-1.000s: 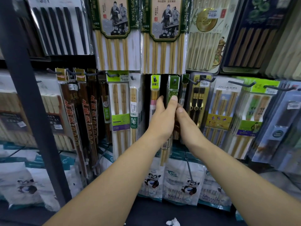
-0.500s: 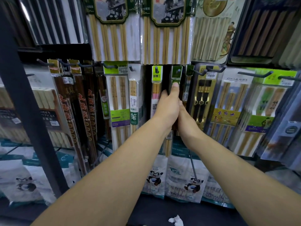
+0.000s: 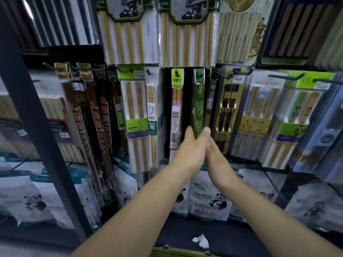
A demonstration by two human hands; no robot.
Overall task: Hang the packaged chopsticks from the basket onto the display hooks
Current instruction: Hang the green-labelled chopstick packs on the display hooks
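The green chopstick pack (image 3: 199,106) is hanging just above both hands, its long axis running straight up and down, its top hole sitting on a display hook (image 3: 199,74). The left hand (image 3: 187,154) and the right hand (image 3: 216,158) are meeting at its lower end, about equally near. The left fingers are lying flat against the left side of the pack, and the right thumb is touching its right side, so the two hands are lightly pressing the pack between them. The basket rim (image 3: 172,252) is showing below the forearms, near the body.
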